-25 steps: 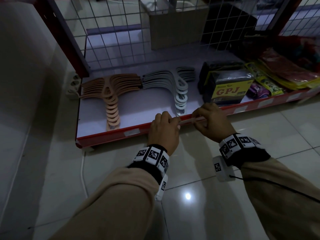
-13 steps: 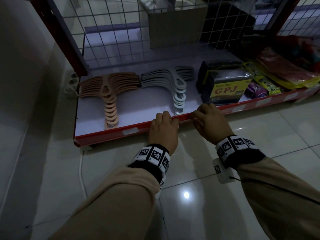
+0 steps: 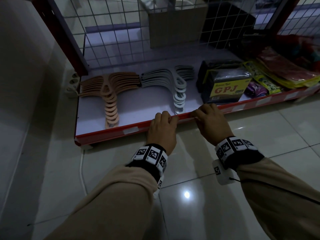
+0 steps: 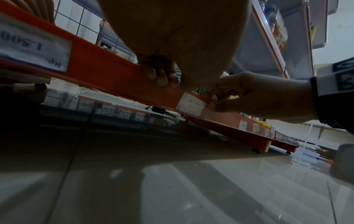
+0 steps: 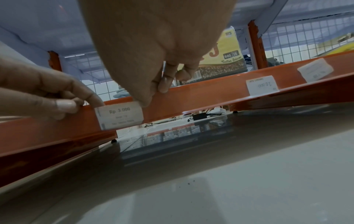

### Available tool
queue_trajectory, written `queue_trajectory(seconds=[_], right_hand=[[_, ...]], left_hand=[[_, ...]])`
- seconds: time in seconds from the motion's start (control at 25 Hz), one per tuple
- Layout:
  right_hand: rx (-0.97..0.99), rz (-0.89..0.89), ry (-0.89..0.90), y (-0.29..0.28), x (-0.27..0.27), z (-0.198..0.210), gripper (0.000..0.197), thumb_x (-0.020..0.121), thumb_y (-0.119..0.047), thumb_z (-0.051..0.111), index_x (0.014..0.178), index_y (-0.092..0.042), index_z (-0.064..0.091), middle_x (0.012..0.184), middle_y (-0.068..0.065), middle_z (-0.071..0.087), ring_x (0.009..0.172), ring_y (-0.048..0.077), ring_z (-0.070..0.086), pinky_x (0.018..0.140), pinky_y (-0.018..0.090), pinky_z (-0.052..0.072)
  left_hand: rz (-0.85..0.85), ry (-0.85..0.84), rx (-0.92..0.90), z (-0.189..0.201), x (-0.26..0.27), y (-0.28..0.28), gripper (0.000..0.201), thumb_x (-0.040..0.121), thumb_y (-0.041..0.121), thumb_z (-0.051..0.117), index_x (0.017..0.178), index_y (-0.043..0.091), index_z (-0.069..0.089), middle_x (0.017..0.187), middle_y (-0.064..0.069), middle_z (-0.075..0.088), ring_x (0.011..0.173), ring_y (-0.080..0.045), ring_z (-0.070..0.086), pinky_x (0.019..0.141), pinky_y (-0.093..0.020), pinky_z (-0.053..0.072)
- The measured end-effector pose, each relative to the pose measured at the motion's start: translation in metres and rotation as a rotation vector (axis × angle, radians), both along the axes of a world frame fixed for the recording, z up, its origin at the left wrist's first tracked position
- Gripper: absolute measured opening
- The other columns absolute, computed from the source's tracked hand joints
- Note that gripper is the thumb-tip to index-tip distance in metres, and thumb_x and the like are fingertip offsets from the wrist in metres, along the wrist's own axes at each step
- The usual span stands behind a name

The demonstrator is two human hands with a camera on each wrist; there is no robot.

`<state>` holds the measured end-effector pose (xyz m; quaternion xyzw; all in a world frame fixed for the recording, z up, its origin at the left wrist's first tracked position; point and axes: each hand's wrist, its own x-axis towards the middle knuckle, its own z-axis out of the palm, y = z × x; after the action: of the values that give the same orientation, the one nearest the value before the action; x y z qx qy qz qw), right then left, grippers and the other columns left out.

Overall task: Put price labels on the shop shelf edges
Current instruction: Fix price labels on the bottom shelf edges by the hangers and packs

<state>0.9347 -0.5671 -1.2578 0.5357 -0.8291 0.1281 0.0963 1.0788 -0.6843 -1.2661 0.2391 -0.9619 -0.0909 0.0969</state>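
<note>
A white price label [image 5: 119, 115] printed "Rp 3 000" lies against the front of the red shelf edge [image 3: 110, 135], just below the grey hangers. My left hand [image 3: 168, 119] holds the label's left end, its fingers curled over the top of the edge and an index fingertip on the label's corner, as the right wrist view shows. My right hand [image 3: 199, 115] pinches the label's right end [image 4: 190, 104] against the edge. In the head view the label [image 3: 186, 119] shows as a pale strip between the two hands.
On the shelf lie tan hangers [image 3: 110, 104], grey hangers [image 3: 178, 94], a black GPJ pack [image 3: 225, 89] and coloured packets [image 3: 266, 80]. Other labels [image 3: 130, 130] sit along the edge. A wire grid [image 3: 131, 32] backs the shelf. A power strip [image 3: 71, 84] lies at the left, above glossy floor tiles [image 3: 190, 205].
Both hands have brought the label down from just above the edge onto its front face. They have stayed there since half a second ago.
</note>
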Motion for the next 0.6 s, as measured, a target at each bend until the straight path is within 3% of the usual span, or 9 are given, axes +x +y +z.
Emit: queue_trajectory(seconds=[0.12,0.28,0.44,0.6], right_hand=[[0.006,-0.029,-0.015,0.001,0.001,-0.002,0.036,0.077,0.004,0.059,0.108,-0.013,0.062,0.097,0.014,0.058,0.088,0.035,0.049,0.069,0.045,0.044],[-0.011,-0.014,0.013,0.0,0.003,-0.003,0.042,0.071,0.009,0.06,0.107,-0.012,0.063,0.096,0.015,0.058,0.085,0.036,0.049,0.068,0.041,0.043],[0.014,-0.033,0.004,-0.002,0.012,-0.001,0.041,0.072,0.002,0.058,0.11,-0.013,0.063,0.104,0.016,0.057,0.091,0.037,0.049,0.073,0.046,0.044],[0.011,-0.016,-0.017,-0.009,0.032,0.005,0.043,0.068,-0.003,0.065,0.11,-0.013,0.062,0.107,0.013,0.057,0.095,0.037,0.05,0.074,0.043,0.042]], left_hand=[[-0.011,0.008,0.031,0.002,0.004,-0.001,0.047,0.078,0.001,0.052,0.122,0.015,0.05,0.109,-0.007,0.048,0.099,-0.026,0.043,0.081,-0.033,0.039],[-0.014,0.002,0.044,0.006,0.007,-0.001,0.047,0.077,-0.001,0.05,0.122,0.014,0.05,0.112,-0.007,0.047,0.101,-0.024,0.041,0.084,-0.031,0.038],[-0.04,-0.033,0.033,0.011,0.014,-0.004,0.051,0.076,-0.003,0.048,0.124,0.014,0.047,0.118,-0.006,0.044,0.105,-0.023,0.038,0.087,-0.03,0.037],[-0.043,-0.058,-0.037,0.013,0.032,-0.01,0.055,0.078,0.001,0.051,0.13,0.015,0.044,0.125,-0.005,0.042,0.11,-0.024,0.039,0.09,-0.033,0.037]])
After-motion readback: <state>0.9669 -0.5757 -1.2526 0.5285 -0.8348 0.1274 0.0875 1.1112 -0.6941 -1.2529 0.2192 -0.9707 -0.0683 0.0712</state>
